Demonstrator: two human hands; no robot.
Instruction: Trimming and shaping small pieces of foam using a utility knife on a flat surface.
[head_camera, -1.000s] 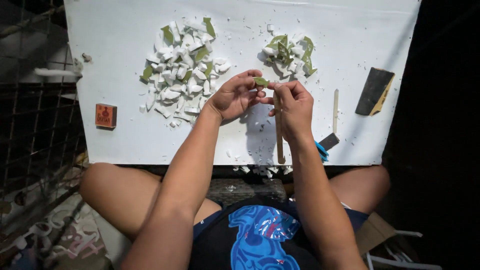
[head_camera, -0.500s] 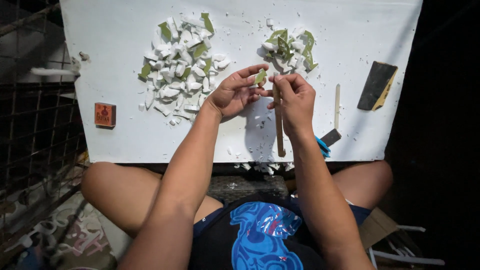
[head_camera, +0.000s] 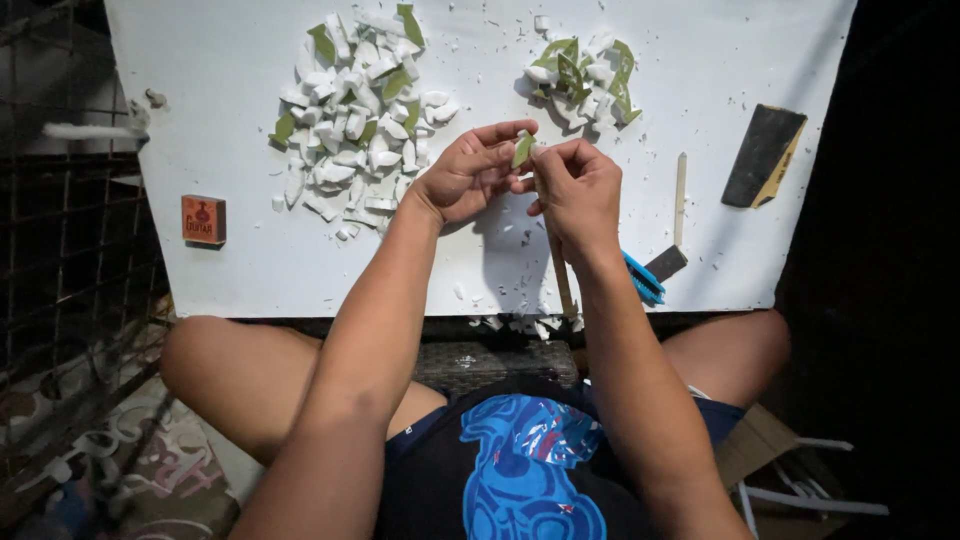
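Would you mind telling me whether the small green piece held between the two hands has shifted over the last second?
Barely, if at all. The green piece sits pinched between the left hand and right hand, just below-left of the smaller pile, as before.

Flat white desk (head_camera: 240, 270), its surface brightly lit and dusted with small white specks. Left: dark rusted wire mesh grille (head_camera: 70, 230). Lower left: worn patterned floor (head_camera: 150, 460) with pale swirling marks. Lower right: brown cardboard flap (head_camera: 755, 440) beside thin white rods (head_camera: 810, 495). Right side: deep shadow, nothing distinguishable.
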